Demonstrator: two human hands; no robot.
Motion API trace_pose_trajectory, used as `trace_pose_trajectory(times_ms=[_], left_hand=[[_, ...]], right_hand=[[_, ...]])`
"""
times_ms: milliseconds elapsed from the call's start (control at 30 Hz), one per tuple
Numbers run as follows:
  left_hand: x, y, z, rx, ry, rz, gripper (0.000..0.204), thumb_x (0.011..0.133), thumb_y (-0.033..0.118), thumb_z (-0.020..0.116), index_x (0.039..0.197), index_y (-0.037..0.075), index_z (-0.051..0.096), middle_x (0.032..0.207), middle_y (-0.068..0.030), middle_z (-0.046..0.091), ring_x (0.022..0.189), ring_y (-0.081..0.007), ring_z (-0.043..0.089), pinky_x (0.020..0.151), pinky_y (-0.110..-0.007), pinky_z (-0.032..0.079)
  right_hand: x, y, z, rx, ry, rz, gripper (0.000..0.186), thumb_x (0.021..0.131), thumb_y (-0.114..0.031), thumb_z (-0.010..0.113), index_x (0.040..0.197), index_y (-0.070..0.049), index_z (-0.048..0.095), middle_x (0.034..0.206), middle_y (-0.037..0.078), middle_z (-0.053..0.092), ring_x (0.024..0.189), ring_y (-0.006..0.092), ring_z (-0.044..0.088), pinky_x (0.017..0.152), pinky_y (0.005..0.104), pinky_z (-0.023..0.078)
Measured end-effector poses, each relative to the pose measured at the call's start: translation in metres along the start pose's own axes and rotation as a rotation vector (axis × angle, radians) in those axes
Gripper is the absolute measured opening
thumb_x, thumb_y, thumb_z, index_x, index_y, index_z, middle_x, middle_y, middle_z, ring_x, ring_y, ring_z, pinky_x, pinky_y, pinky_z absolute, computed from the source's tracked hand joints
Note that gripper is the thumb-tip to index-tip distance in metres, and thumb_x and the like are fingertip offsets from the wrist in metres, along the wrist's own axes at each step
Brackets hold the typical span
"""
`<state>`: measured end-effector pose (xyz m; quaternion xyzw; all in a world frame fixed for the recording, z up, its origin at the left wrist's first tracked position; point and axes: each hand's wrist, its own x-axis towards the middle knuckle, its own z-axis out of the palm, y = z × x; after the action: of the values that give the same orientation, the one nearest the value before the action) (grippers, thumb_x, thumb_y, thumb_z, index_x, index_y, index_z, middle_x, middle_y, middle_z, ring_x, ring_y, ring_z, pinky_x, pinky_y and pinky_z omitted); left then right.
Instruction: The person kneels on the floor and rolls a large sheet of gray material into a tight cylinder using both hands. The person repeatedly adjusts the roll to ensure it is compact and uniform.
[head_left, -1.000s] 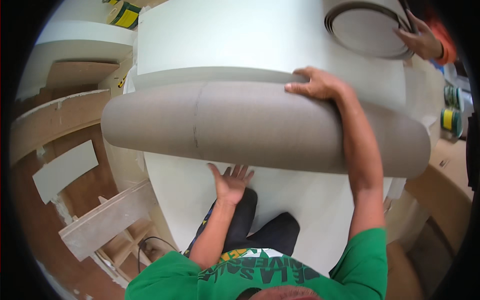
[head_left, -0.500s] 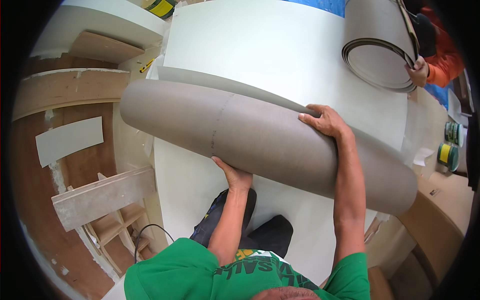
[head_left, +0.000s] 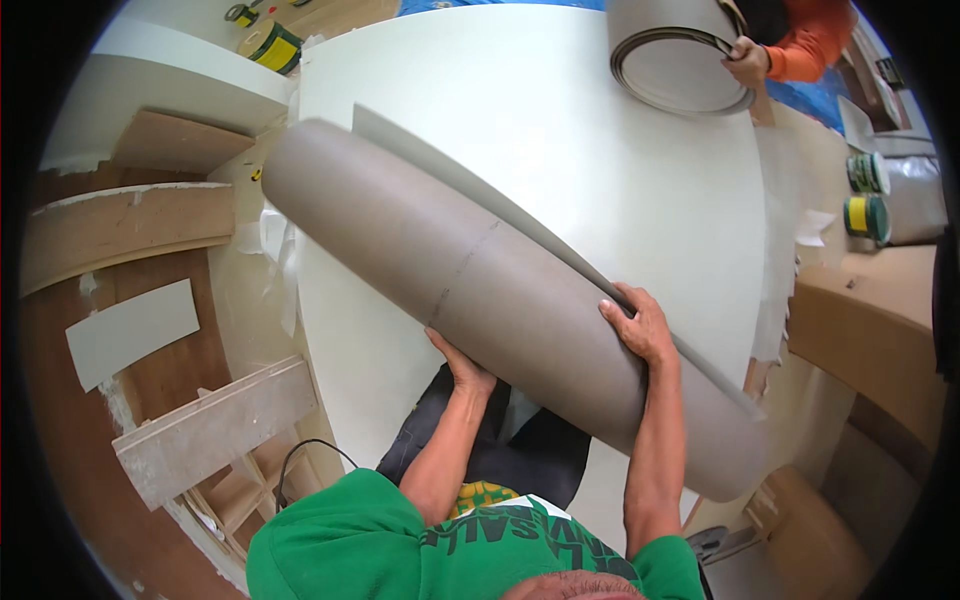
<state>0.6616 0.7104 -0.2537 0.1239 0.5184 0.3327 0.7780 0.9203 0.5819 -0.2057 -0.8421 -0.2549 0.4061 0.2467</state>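
Observation:
A big grey-brown roll of sheet material (head_left: 530, 290) lies slanted across a white sheet-covered work surface (head_left: 400, 60), its left end farther away than its right. A loose flap (head_left: 430, 155) runs along its far side. My left hand (head_left: 462, 368) is cupped against the underside of the roll, thumb up, fingers mostly hidden beneath it. My right hand (head_left: 636, 325) grips the roll over its far edge right of middle, with thumb on top and fingers curled by the flap. My knees in dark trousers are on the white surface.
At top right a co-worker's hand (head_left: 745, 62), in an orange sleeve, holds a second roll (head_left: 670, 85). Green-and-yellow tins (head_left: 866, 215) stand on the right near a cardboard box (head_left: 855, 325); more (head_left: 268, 45) are at top left. Wooden boards (head_left: 210, 420) and frames line the left side.
The roll has swung clockwise, its left end moving away and its right end toward me. My left hand has risen from palm-up beneath it onto the roll; my right hand has moved nearer me.

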Motion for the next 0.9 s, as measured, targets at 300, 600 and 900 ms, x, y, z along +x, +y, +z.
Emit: trace_pose_trajectory(times_ms=[300, 600, 900], left_hand=[[-0.037, -0.006, 0.014, 0.165, -0.216, -0.209, 0.108, 0.076, 0.097, 0.036, 0.147, 0.016, 0.044, 0.141, -0.0033, 0.05, 0.129, -0.0239, 0.047, 0.104, -0.044, 0.045], [-0.075, -0.06, -0.005, 0.241, -0.374, -0.221, 0.103, 0.079, 0.095, 0.034, 0.144, 0.016, 0.048, 0.135, -0.0021, 0.056, 0.121, -0.0236, 0.053, 0.099, -0.043, 0.049], [-0.092, -0.088, 0.008, 0.396, -0.448, -0.302, 0.105, 0.08, 0.094, 0.033, 0.148, 0.016, 0.044, 0.142, -0.0043, 0.052, 0.128, -0.0244, 0.049, 0.106, -0.043, 0.045]], right_hand=[[-0.125, 0.042, 0.01, 0.062, 0.277, 0.14, 0.064, 0.088, -0.05, 0.07, 0.133, -0.005, 0.064, 0.119, 0.018, 0.064, 0.116, 0.0354, 0.058, 0.101, 0.0434, 0.046], [-0.241, 0.055, 0.001, 0.138, 0.412, 0.227, 0.089, 0.074, -0.057, 0.081, 0.137, 0.001, 0.057, 0.131, 0.02, 0.058, 0.127, 0.0368, 0.054, 0.106, 0.0469, 0.044], [-0.277, 0.09, 0.001, 0.232, 0.501, 0.267, 0.099, 0.065, -0.062, 0.083, 0.134, 0.004, 0.058, 0.13, 0.02, 0.057, 0.125, 0.0371, 0.053, 0.109, 0.0465, 0.04]])
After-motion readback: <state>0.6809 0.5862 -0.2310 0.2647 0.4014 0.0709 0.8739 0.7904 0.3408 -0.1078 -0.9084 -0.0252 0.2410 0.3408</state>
